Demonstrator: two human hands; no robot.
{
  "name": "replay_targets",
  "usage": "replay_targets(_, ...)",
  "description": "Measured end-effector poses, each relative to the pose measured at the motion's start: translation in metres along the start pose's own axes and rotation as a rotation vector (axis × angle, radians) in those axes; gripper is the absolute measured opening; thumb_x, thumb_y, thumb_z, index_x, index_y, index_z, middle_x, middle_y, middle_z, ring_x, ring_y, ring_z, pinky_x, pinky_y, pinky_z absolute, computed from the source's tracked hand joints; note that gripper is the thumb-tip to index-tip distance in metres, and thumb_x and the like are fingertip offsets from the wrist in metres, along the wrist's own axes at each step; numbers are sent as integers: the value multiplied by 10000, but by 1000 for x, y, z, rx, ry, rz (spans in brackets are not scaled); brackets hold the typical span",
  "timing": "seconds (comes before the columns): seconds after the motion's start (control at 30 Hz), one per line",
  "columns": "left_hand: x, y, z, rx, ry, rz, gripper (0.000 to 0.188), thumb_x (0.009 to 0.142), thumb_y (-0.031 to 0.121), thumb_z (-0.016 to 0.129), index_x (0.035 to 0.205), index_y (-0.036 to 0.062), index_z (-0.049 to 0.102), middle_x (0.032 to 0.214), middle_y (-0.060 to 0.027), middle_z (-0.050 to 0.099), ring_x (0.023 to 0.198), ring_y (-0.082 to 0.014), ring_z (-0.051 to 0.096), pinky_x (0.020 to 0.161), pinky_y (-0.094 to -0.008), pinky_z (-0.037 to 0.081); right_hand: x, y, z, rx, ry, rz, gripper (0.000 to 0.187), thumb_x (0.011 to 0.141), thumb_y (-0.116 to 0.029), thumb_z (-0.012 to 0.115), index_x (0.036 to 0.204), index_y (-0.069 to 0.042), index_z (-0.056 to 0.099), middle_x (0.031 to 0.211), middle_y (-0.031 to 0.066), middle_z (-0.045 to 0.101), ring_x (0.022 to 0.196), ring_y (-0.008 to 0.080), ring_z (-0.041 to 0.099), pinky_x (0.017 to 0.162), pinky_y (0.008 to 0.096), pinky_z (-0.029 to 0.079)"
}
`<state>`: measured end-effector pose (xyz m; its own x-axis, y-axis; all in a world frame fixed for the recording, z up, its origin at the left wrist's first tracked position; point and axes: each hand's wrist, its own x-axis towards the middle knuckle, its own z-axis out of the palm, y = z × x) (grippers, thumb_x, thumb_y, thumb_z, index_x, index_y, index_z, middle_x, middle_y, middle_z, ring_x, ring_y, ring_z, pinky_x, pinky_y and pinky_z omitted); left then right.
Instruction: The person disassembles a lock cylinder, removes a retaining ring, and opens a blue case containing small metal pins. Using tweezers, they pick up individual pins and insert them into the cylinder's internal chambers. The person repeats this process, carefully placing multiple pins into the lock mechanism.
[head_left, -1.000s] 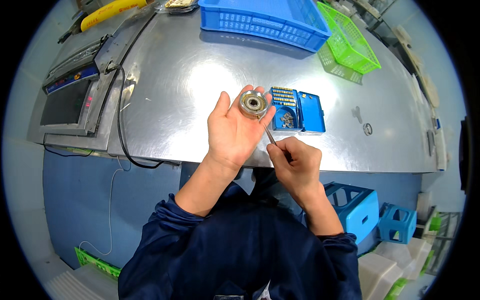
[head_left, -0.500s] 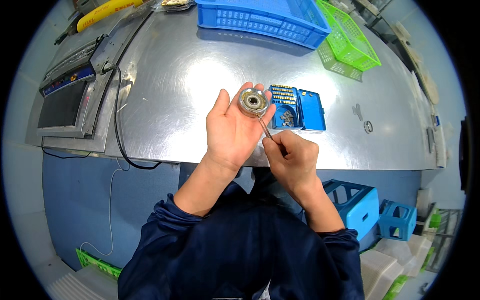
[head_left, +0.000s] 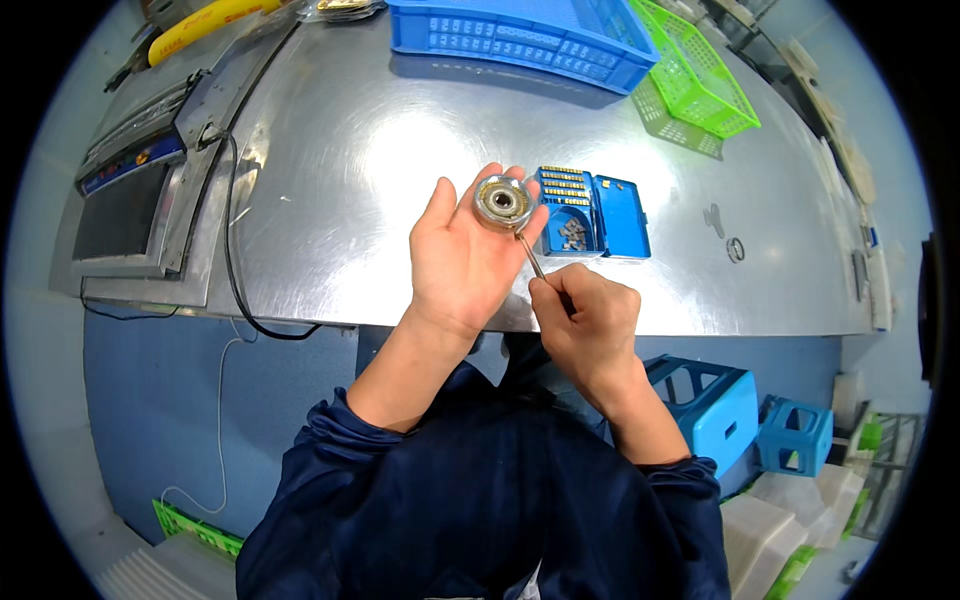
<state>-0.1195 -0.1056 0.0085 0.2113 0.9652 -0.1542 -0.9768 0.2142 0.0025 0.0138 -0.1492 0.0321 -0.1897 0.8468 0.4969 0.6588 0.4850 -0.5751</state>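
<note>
My left hand [head_left: 452,262] is palm up above the table, its fingers stretched under a round metal part [head_left: 502,203] with a bearing-like hub and a ring of brass-coloured pieces. Closed in a fist, my right hand [head_left: 592,318] grips slim metal tweezers [head_left: 533,258]. Their tip meets or nearly meets the lower edge of the round part; contact is too small to tell. Just right of my left fingers lies an open blue case [head_left: 598,248], with rows of small brass-coloured pieces at the back and loose grey pieces in its front compartment. Its lid lies folded to the right.
A blue crate [head_left: 520,45] and a green basket [head_left: 700,85] stand at the far side of the steel table [head_left: 330,220]. To the right lie a metal ring [head_left: 735,250] and a flat key-like piece [head_left: 714,220]. A machine with a black cable [head_left: 233,220] is at left; blue stools [head_left: 712,410] stand below.
The tweezers' tip and the round part have shifted very slightly against each other. Both hands keep nearly the same place and hold; the whole view has moved a little.
</note>
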Motion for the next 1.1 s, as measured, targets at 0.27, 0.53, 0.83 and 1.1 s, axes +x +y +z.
replay_targets(0.27,5,14,-17,18,54,32,537,1023,400,256,1323,-33,363,1357,-199,405,1330,-359,331,1118,-522,260,25,35,-21,-87,-32,211,128,737,-34,641,629,11,588,498,129,545,408,224,550,434,311,438)
replay_targets(0.53,9,18,-31,11,11,11,567,1020,419,252,1358,-30,326,1370,-199,400,1339,-364,323,1113,-532,273,39,60,-11,-139,-111,350,122,723,-48,625,622,18,606,512,158,566,439,268,579,480,341,475)
replay_targets(0.83,11,20,-38,-38,-6,-14,570,1013,428,284,1344,-31,352,1358,-218,424,1327,-379,346,1113,-540,279,42,63,-5,-184,-146,379,130,730,-45,624,620,19,602,530,175,574,462,299,588,506,370,488)
replay_targets(1.1,11,20,-38,-32,-8,-10,569,1012,426,287,1348,-29,351,1357,-225,426,1325,-384,350,1111,-547,284,43,66,-2,-177,-159,388,141,733,-51,630,614,17,596,549,176,583,492,314,601,526,379,493)
